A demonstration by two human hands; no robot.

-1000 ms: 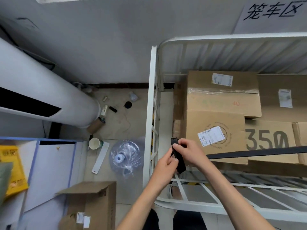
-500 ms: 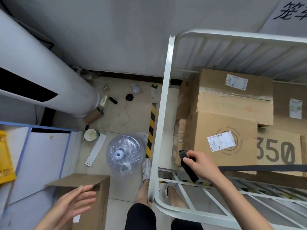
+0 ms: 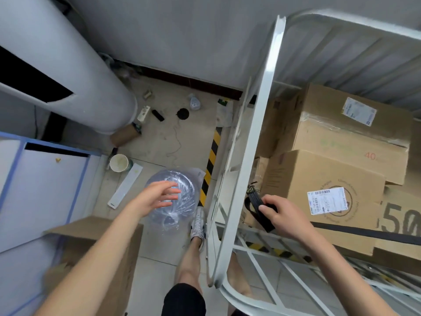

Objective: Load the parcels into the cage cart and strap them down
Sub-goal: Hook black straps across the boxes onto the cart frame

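Currently, several parcels (image 3: 323, 179) sit stacked inside the cage cart (image 3: 252, 142), the right hand (image 3: 284, 215) fingers pinch the black strap (image 3: 258, 206) end at the cart's left rail, the left hand (image 3: 157, 197) hovers spread and empty, and fastening remains.

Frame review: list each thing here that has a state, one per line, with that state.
Strap: end gripped in the right hand, the rest running off to the right across the boxes.
Right hand: shut on the strap.
Left hand: open, empty, outside the cart.
Cart: loaded with stacked boxes.
Boxes: closed, labelled.
Floor box: flap open.
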